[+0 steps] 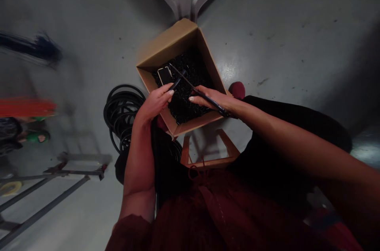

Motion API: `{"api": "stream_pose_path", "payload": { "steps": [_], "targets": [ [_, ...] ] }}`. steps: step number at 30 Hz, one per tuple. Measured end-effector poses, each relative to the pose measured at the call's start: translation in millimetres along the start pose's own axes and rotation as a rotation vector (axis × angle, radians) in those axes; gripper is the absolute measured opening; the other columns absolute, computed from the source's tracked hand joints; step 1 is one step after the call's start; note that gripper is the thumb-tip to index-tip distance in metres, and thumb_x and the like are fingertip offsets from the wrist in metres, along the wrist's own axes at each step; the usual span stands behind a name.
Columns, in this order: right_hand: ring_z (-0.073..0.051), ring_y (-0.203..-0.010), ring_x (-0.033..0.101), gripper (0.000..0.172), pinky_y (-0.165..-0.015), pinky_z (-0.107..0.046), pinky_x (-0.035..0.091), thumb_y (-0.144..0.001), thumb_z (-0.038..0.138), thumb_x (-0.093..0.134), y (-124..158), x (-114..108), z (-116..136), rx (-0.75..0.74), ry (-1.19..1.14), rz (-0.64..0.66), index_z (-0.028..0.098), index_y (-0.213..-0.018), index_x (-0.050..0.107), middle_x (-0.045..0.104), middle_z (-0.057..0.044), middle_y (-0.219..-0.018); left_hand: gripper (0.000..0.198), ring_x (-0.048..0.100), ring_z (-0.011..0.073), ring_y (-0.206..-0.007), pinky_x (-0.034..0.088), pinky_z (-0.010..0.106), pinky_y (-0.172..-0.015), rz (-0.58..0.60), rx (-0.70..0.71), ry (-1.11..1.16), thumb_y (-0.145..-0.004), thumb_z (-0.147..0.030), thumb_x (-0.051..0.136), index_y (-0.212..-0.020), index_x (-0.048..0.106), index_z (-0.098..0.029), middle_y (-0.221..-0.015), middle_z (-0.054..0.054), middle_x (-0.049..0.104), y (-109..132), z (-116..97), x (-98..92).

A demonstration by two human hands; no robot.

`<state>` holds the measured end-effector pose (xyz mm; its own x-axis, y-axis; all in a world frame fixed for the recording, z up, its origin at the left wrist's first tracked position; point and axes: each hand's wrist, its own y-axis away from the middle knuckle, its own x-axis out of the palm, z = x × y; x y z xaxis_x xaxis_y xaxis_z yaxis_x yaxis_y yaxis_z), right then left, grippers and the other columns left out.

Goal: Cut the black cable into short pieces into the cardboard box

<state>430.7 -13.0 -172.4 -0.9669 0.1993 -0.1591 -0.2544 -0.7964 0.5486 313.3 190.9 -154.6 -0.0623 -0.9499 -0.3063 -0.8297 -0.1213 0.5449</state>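
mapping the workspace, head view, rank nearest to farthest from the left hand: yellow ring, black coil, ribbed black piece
From the left hand:
1. Ribbed black piece, in its grasp
2. Black coil, left of it
3. Yellow ring, far lower left

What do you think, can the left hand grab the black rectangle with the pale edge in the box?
Probably yes: the left hand is close beside the black rectangle, nothing seen between them. It holds a ribbed tube, so might need to let go.
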Motion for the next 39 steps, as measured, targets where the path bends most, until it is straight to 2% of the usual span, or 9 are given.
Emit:
{"api": "stream_pose_path", "payload": {
  "steps": [8, 15, 18, 21, 23, 25, 28, 31, 39],
  "targets": [
    [-0.023, -0.091, 0.056, 0.051, -0.077, -0.034, 0.043, -0.086, 0.056, 0.050, -0.3, 1.3, 3.5, 0.031, 0.061, 0.000, 0.015, -0.117, 0.051, 0.061, -0.011, -0.107, 0.039, 0.038, 0.0085, -0.057, 0.033, 0.019, -0.053, 0.034, -0.026, -0.045, -0.089, -0.036, 0.045, -0.120, 0.059, -0.017, -0.067, -0.001, 0.047, -0.2, -3.3, 1.3],
    [-0.016, -0.072, 0.052, 0.027, -0.064, -0.028, 0.038, -0.087, 0.041, 0.048, -4.6, 6.2, 2.6, 0.114, 0.130, -0.072, 0.017, -0.101, 0.051, 0.059, -0.005, -0.086, 0.037, 0.038, 0.0073, -0.054, 0.031, 0.019, -0.049, -0.003, -0.054, 0.023, -0.089, -0.035, 0.045, -0.115, 0.060, -0.015, -0.066, -0.002, 0.044, -2.1, -6.7, 8.7],
    [-0.015, -0.069, 0.050, 0.021, -0.063, -0.027, 0.036, -0.085, 0.034, 0.048, -6.1, 6.0, 2.6, 0.132, 0.170, -0.098, 0.019, -0.099, 0.051, 0.058, -0.004, -0.083, 0.043, 0.040, 0.0065, -0.052, 0.033, 0.019, -0.049, -0.011, -0.078, 0.073, -0.087, -0.036, 0.048, -0.123, 0.056, -0.014, -0.069, -0.002, 0.048, -2.8, -7.1, 11.2],
    [-0.016, -0.069, 0.050, 0.019, -0.063, -0.027, 0.036, -0.085, 0.031, 0.047, -7.0, 4.9, 3.0, 0.166, 0.191, -0.110, 0.019, -0.098, 0.050, 0.059, -0.005, -0.083, 0.056, 0.048, 0.0071, -0.056, 0.041, 0.021, -0.053, -0.040, -0.118, 0.097, -0.085, -0.038, 0.052, -0.136, 0.044, -0.014, -0.079, 0.000, 0.056, -2.2, -8.2, 12.1],
    [-0.017, -0.070, 0.052, 0.019, -0.064, -0.028, 0.036, -0.084, 0.031, 0.046, -7.8, 4.7, 2.2, 0.186, 0.197, -0.109, 0.019, -0.098, 0.051, 0.060, -0.005, -0.083, 0.059, 0.052, 0.0078, -0.059, 0.043, 0.022, -0.055, -0.055, -0.149, 0.092, -0.085, -0.039, 0.052, -0.137, 0.042, -0.014, -0.085, 0.003, 0.060, -1.5, -9.5, 12.3],
    [-0.018, -0.072, 0.053, 0.020, -0.065, -0.028, 0.036, -0.083, 0.031, 0.047, -8.9, 5.3, 0.1, 0.187, 0.206, -0.103, 0.019, -0.099, 0.051, 0.061, -0.006, -0.084, 0.053, 0.054, 0.0079, -0.061, 0.044, 0.022, -0.057, -0.045, -0.163, 0.080, -0.086, -0.040, 0.050, -0.133, 0.047, -0.014, -0.088, 0.003, 0.061, -1.1, -10.9, 12.6],
    [-0.019, -0.076, 0.055, 0.024, -0.068, -0.029, 0.036, -0.082, 0.031, 0.047, -10.1, 6.6, -3.3, 0.170, 0.223, -0.095, 0.019, -0.102, 0.052, 0.062, -0.007, -0.088, 0.036, 0.054, 0.0076, -0.060, 0.043, 0.021, -0.057, -0.001, -0.146, 0.059, -0.087, -0.039, 0.048, -0.110, 0.058, -0.014, -0.085, 0.003, 0.062, -1.0, -12.0, 13.6],
    [-0.020, -0.076, 0.055, 0.027, -0.068, -0.030, 0.036, -0.081, 0.030, 0.046, -10.0, 7.1, -4.4, 0.166, 0.252, -0.084, 0.019, -0.105, 0.052, 0.063, -0.008, -0.089, 0.025, 0.053, 0.0077, -0.057, 0.042, 0.021, -0.054, 0.026, -0.136, 0.050, -0.087, -0.037, 0.046, -0.090, 0.058, -0.015, -0.078, 0.002, 0.061, -1.5, -10.5, 14.6],
    [-0.019, -0.071, 0.053, 0.026, -0.063, -0.028, 0.034, -0.081, 0.031, 0.046, -10.7, 8.1, -7.0, 0.169, 0.274, -0.078, 0.020, -0.104, 0.052, 0.062, -0.006, -0.084, 0.022, 0.050, 0.0068, -0.053, 0.042, 0.020, -0.052, 0.021, -0.109, 0.001, -0.088, -0.035, 0.045, -0.082, 0.055, -0.016, -0.071, -0.001, 0.056, -4.6, -3.5, 15.3]
  ]
}}
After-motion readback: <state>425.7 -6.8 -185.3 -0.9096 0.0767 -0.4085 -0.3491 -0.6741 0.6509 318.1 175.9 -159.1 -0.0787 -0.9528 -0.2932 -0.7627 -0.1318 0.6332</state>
